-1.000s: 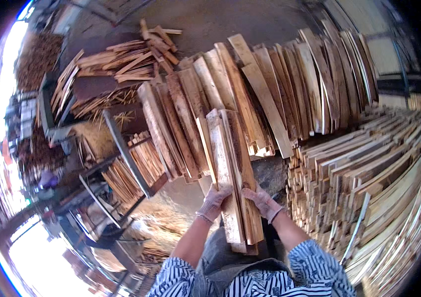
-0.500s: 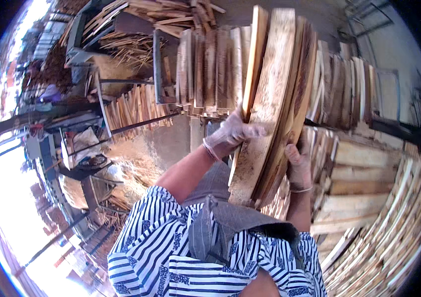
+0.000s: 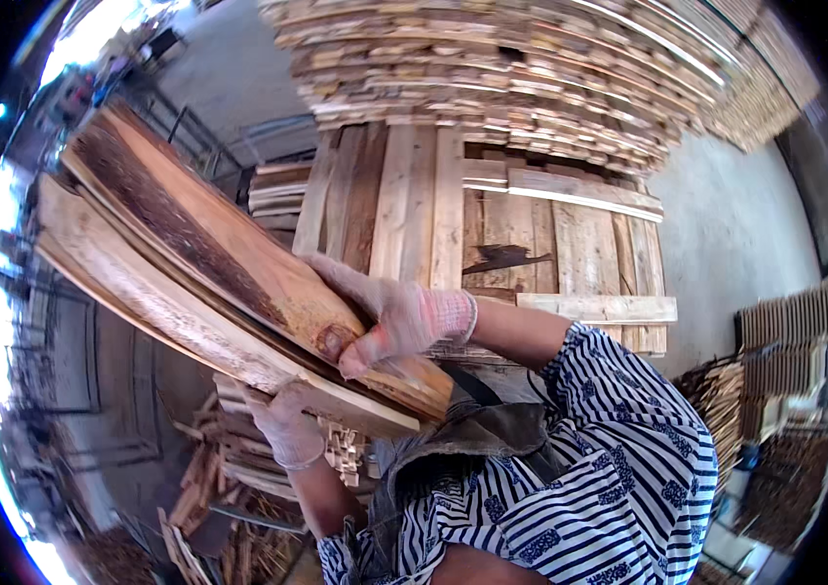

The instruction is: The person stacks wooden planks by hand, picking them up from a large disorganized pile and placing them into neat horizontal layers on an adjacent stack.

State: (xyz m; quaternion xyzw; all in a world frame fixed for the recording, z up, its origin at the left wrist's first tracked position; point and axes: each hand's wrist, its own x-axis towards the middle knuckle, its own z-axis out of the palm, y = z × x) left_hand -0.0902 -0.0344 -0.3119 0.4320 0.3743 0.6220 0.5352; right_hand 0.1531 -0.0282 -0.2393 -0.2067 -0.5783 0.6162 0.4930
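Both gloved hands grip the bundle of wooden slabs [image 3: 209, 283]: right hand [image 3: 389, 317] on top, left hand [image 3: 282, 424] underneath. Upright half a second ago, the bundle now lies tilted across the chest.

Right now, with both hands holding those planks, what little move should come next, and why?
Probably set the near end of the bundle of planks down on the flat wooden pallet stack right behind it. The right hand clamps over the top and the left hand props from below, so all the weight hangs in the air, tilted up to the left.
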